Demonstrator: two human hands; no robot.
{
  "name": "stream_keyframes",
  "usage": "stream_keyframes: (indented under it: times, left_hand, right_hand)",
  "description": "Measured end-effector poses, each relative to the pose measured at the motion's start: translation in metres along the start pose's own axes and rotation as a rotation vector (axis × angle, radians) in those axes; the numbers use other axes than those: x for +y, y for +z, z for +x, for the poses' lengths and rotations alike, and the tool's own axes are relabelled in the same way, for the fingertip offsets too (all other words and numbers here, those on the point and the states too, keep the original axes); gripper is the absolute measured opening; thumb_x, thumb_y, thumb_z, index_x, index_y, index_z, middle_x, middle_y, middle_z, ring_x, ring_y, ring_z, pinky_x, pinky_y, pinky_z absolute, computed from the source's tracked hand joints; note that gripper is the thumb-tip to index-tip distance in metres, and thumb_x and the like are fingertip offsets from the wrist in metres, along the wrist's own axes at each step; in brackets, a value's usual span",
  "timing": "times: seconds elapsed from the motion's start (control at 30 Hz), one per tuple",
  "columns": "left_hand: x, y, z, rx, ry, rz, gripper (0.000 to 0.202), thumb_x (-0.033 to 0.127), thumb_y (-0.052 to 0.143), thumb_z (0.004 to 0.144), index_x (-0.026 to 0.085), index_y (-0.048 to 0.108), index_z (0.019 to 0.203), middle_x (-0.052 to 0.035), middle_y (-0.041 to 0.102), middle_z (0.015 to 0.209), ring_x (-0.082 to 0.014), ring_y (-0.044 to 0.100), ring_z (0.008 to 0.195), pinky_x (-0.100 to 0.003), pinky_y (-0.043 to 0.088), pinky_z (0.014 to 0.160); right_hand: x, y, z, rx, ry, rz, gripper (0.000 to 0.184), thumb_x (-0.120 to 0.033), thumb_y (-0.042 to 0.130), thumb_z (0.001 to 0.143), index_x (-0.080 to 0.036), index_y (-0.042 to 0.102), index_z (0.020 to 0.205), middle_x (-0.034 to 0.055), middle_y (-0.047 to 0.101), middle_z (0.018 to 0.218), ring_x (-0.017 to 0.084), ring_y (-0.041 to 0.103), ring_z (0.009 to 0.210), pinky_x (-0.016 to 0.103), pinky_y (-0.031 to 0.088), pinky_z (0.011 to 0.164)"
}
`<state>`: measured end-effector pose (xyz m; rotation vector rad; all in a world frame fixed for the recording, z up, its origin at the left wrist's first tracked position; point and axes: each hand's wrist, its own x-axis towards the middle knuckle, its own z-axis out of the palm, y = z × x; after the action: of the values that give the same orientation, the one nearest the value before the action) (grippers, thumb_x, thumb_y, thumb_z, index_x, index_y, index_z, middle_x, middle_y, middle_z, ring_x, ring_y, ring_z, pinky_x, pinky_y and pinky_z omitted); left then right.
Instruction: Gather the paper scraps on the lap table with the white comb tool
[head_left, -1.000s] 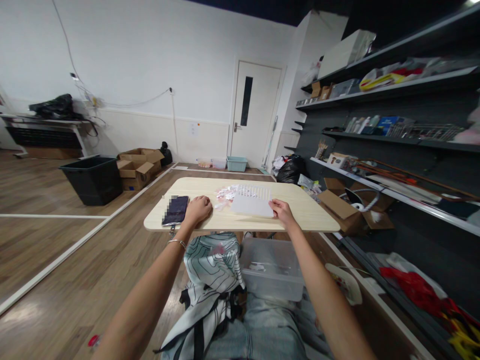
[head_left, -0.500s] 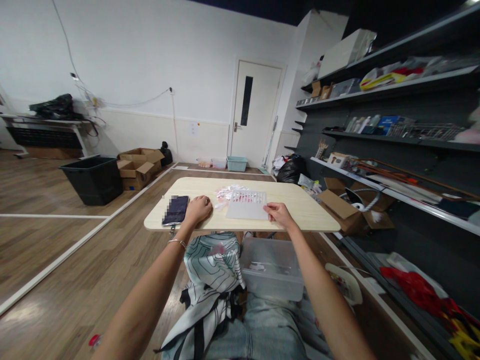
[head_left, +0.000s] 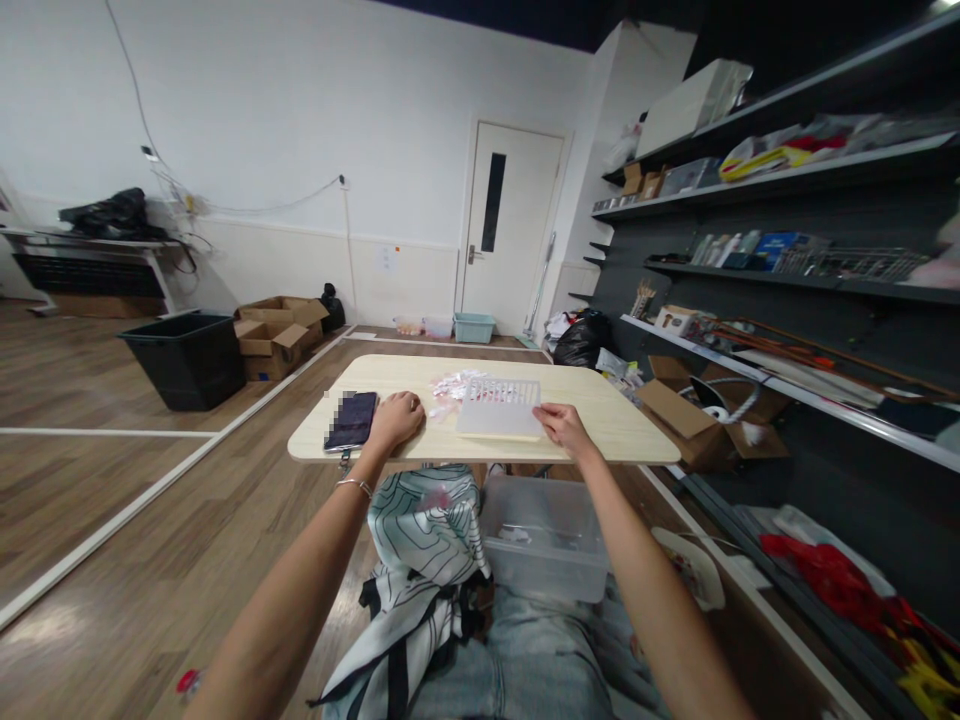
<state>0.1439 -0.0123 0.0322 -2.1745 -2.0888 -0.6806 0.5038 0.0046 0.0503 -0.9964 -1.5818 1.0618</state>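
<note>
A white slotted plastic tray (head_left: 500, 410) lies on a light wooden table (head_left: 615, 420). My right hand (head_left: 561, 427) grips the tray's near right corner. A small heap of pink and white bits (head_left: 454, 388) lies by the tray's far left edge. My left hand (head_left: 397, 417) rests on the table as a loose fist, between the heap and a dark phone (head_left: 351, 420). Whether anything is inside that fist is hidden.
A clear plastic bin (head_left: 544, 535) stands under the table, beside a patterned cloth bag (head_left: 420, 545). Dark shelving (head_left: 787, 270) with clutter and cardboard boxes (head_left: 686, 410) runs along the right. A black tub (head_left: 186, 358) and more boxes (head_left: 276, 335) sit on the floor at left.
The tray slid left over the heap, then shifted slightly back right, with my right hand on it. My left hand stayed still.
</note>
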Motion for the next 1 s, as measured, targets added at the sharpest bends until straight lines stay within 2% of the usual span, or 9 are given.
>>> stream_keyframes:
  times: [0.13, 0.3, 0.47, 0.67, 1.0]
  left_hand:
    - [0.0006, -0.0002, 0.0001, 0.0, -0.006, -0.007, 0.036, 0.03, 0.042, 0.095, 0.019, 0.074, 0.107, -0.0146, 0.074, 0.121, -0.0295, 0.065, 0.114, -0.037, 0.047, 0.097]
    - [0.0005, 0.0006, 0.0007, -0.006, -0.013, -0.021, 0.035, 0.03, 0.043, 0.095, 0.02, 0.075, 0.106, -0.0147, 0.075, 0.119, -0.0301, 0.065, 0.115, -0.038, 0.047, 0.097]
    - [-0.0003, 0.0015, 0.0013, -0.001, -0.003, -0.011, 0.035, 0.03, 0.042, 0.095, 0.02, 0.075, 0.104, -0.0143, 0.075, 0.118, -0.0291, 0.066, 0.115, -0.037, 0.047, 0.098]
    - [-0.0017, 0.0025, 0.002, -0.007, 0.001, -0.001, 0.035, 0.029, 0.042, 0.095, 0.019, 0.074, 0.104, -0.0148, 0.075, 0.117, -0.029, 0.066, 0.113, -0.036, 0.048, 0.096]
    - [-0.0022, 0.0039, 0.0023, 0.004, 0.0, -0.012, 0.035, 0.03, 0.042, 0.095, 0.02, 0.075, 0.104, -0.0145, 0.075, 0.118, -0.0294, 0.066, 0.113, -0.037, 0.048, 0.097]
  right_hand:
    - [-0.0005, -0.0021, -0.0024, 0.005, 0.013, 0.039, 0.048, -0.061, 0.087, 0.06, -0.019, 0.063, 0.065, -0.0043, 0.05, 0.044, 0.009, 0.039, 0.039, 0.024, 0.028, 0.04]
    - [0.0017, -0.0044, -0.0001, 0.025, 0.014, 0.112, 0.043, -0.056, 0.087, 0.061, -0.018, 0.067, 0.069, -0.0007, 0.06, 0.053, 0.011, 0.052, 0.047, 0.023, 0.037, 0.046]
    - [0.0033, -0.0011, 0.0008, -0.058, 0.044, 0.045, 0.052, -0.062, 0.089, 0.059, -0.015, 0.073, 0.077, 0.0027, 0.068, 0.058, 0.013, 0.059, 0.049, 0.024, 0.046, 0.051]
    - [0.0024, -0.0003, -0.0001, -0.158, 0.013, -0.016, 0.057, -0.069, 0.087, 0.062, -0.014, 0.074, 0.07, 0.0077, 0.073, 0.062, 0.014, 0.063, 0.055, 0.024, 0.05, 0.056]
    - [0.0064, -0.0019, 0.0037, -0.026, 0.031, 0.095, 0.054, -0.062, 0.093, 0.056, -0.015, 0.075, 0.074, 0.0048, 0.072, 0.063, 0.014, 0.064, 0.055, 0.027, 0.054, 0.06]
